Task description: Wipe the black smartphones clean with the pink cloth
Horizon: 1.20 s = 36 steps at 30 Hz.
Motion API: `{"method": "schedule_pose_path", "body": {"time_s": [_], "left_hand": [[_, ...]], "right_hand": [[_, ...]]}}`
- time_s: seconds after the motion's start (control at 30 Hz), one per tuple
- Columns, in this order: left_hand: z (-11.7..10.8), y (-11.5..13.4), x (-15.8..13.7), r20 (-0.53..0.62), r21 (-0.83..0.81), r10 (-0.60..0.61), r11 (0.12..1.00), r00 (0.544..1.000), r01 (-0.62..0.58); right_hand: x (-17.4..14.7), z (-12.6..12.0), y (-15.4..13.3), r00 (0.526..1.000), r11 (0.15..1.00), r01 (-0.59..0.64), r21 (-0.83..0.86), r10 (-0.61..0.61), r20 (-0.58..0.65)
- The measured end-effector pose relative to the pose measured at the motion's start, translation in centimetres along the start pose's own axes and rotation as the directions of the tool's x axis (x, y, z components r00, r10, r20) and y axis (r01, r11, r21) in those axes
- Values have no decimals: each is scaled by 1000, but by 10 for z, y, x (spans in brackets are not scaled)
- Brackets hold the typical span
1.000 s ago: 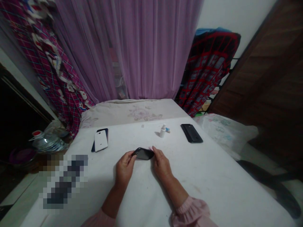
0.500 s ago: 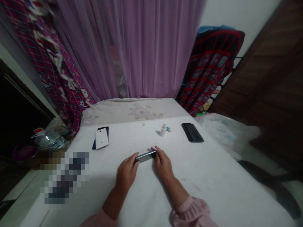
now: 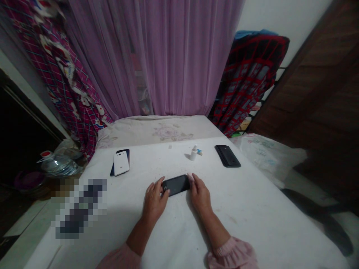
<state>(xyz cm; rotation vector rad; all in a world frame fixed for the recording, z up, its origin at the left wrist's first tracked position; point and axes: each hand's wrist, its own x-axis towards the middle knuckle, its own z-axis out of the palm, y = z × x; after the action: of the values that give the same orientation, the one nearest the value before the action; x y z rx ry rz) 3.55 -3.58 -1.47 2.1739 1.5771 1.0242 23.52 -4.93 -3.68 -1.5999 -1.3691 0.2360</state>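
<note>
A dark smartphone (image 3: 176, 185) lies between my two hands over the white-covered table, its black face turned up towards me. My left hand (image 3: 155, 198) grips its left end, the thumb on the near edge and the fingers at the far side. At the right end, my right hand (image 3: 201, 194) closes its fingers on the phone's edge. Something small and pink (image 3: 191, 176) shows at those fingertips, too little of it to name. Beyond the phone a small white spray bottle (image 3: 193, 153) stands upright, beside a small blue-and-white item (image 3: 199, 152).
A white phone (image 3: 121, 163) rests on a dark blue one at the left. Dark phones (image 3: 228, 156) lie overlapping at the right. A small pale square (image 3: 169, 147) lies farther back. A blurred-out object (image 3: 81, 209) is at the left edge. A water bottle (image 3: 60, 164) stands beyond the table.
The phone has tipped from nearly edge-on to showing its flat black face. Both hands have turned with it, and the right hand has shifted slightly right.
</note>
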Motion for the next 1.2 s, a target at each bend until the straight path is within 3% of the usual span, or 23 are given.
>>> {"method": "schedule_pose_path", "body": {"time_s": [0.1, 0.27, 0.43, 0.6, 0.73, 0.93, 1.03, 1.1, 1.2], "left_hand": [[1, 3, 2, 13, 14, 3, 1000, 1000, -3], [4, -1, 0, 12, 92, 28, 995, 1000, -29], [6, -9, -5, 117, 154, 65, 985, 991, -82], [4, -14, -7, 144, 195, 46, 978, 988, -74], [1, -12, -6, 146, 197, 24, 979, 989, -53], [2, -5, 2, 173, 195, 29, 979, 985, -63], [6, -3, 6, 181, 187, 48, 979, 982, -83], [7, -2, 6, 177, 189, 66, 977, 982, -100], [8, 1, 6, 166, 211, 87, 970, 982, -122]], "right_hand": [[2, -1, 2, 999, 998, -3, 61, 6, -50], [1, -2, -5, 996, 992, 91, 84, -88, -35], [0, -2, -11, 990, 990, 138, -9, -138, -27], [4, -4, -15, 983, 974, 184, -130, -180, 42], [9, -2, -14, 987, 975, 157, -155, -150, 58], [15, -2, -16, 999, 999, 34, 38, -34, -21], [15, -2, -23, 998, 992, -60, 110, 58, 19], [15, -2, -28, 994, 993, -80, 86, 73, 78], [16, -3, -32, 992, 994, 3, -113, 11, 123]]}}
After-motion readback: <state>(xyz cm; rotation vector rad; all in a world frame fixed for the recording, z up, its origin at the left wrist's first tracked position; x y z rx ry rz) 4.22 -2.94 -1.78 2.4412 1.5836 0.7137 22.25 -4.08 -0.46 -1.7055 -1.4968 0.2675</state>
